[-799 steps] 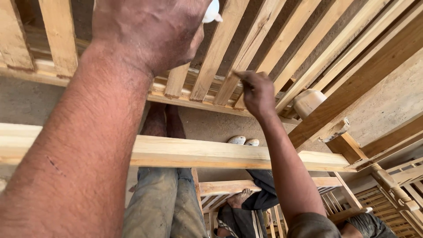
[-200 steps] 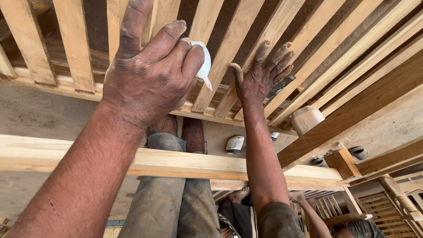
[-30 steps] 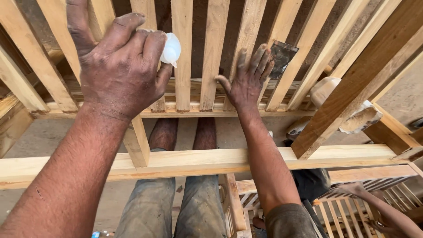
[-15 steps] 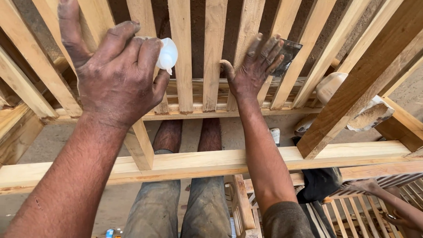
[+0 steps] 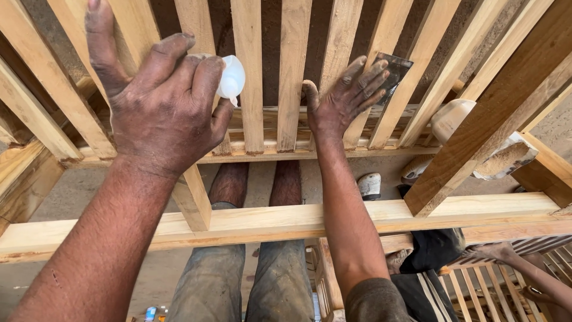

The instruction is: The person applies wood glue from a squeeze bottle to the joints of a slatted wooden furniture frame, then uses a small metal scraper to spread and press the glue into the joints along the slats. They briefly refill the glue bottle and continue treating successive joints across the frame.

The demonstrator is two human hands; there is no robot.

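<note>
Co-worker's arm (image 5: pixel 524 271), grey sandal (image 5: pixel 370 185)

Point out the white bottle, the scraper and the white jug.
bottle (image 5: pixel 231 76), head view, on its white body.
scraper (image 5: pixel 394 70), head view, on its dark blade.
jug (image 5: pixel 454 118), head view, on its side.
</note>
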